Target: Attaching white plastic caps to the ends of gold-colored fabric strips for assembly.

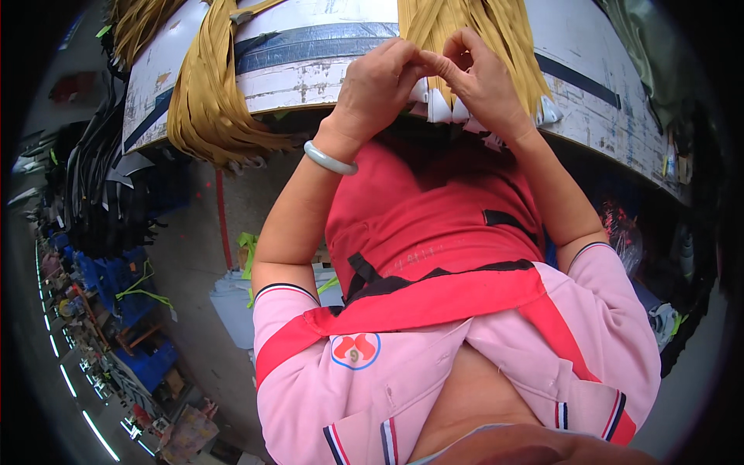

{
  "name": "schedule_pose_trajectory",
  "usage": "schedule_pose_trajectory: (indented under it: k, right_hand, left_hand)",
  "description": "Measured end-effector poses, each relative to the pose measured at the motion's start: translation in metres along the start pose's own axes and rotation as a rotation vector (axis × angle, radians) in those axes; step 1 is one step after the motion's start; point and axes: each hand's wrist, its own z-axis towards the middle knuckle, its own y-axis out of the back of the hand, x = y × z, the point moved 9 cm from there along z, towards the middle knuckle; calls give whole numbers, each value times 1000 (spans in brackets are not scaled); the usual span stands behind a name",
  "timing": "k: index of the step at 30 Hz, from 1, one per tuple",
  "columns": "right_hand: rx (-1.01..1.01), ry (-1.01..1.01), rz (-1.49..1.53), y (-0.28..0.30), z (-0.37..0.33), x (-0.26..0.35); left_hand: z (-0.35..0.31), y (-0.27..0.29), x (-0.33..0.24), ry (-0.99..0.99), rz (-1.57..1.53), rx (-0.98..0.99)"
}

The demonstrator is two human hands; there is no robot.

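Observation:
My left hand (380, 87) and my right hand (487, 87) meet above the near edge of a worn white table (310, 81). Thumbs and forefingers are pinched together and almost touch; whatever sits between the fingertips is too small or hidden to make out. A pale bangle (330, 160) circles the left wrist. Right behind and beneath the hands lies a bundle of mustard-yellow fabric strips (505, 31), with white ends (439, 106) hanging at the table edge. Farther left, a second bundle of yellow strips (203, 97) droops over that same edge.
Dark tape (314, 46) runs along the tabletop. Black strips (97, 167) hang at the left, above blue crates (124, 291). Grey-green cloth (647, 46) lies at the far right. My red apron (434, 209) is close against the table edge.

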Motion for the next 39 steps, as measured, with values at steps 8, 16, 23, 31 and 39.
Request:
schedule_pose_trajectory:
  k: [8,16,23,31,39]
  right_hand:
    - [171,-128,413,-2,5,-35]
    - [74,-233,447,28,1,-55]
    - [327,-145,472,-28,1,-11]
    - [-116,-155,284,70,0,-61]
    - [47,-176,179,34,-18,-47]
  left_hand:
    - [-9,10,2,62,-137,-17]
    - [-32,29,29,179,-391,-88]
    - [-26,7,-4,16,-99,-36]
    - [-49,182,109,379,-358,-759]
    - [-59,42,35,274,12,-53]
